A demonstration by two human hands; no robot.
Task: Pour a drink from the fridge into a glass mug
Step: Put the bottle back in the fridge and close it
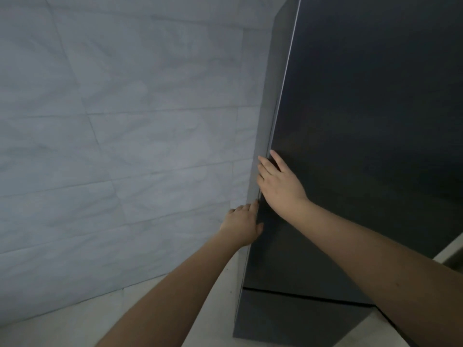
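Two hands at the left edge of a dark fridge (363,136), door not yet opened. Right hand (279,186): palm flat against the door front, fingers straight and loosely spread, fingertips reaching over the door's left edge; likely placed to find purchase on the seam and pull the door outward. Left hand (241,225): lower on the same edge, fingers straight and laid along the fridge's grey side panel, thumb toward the door front; seemingly bracing or feeling for the gap, pinching nothing that can be seen. Fridge: upper door closed, a thin dark seam marking the lower drawer (288,319) beneath it. Drink: presumably inside the fridge, hidden behind the closed door. Glass mug: not in view. Surroundings: pale grey tiled wall (120,136) just left of the fridge, light floor (175,294) below, a light strip of some fitting at the far right edge, too cropped to identify. Obstruction: the wall stands close beside the opening edge, leaving limited room for the left arm.
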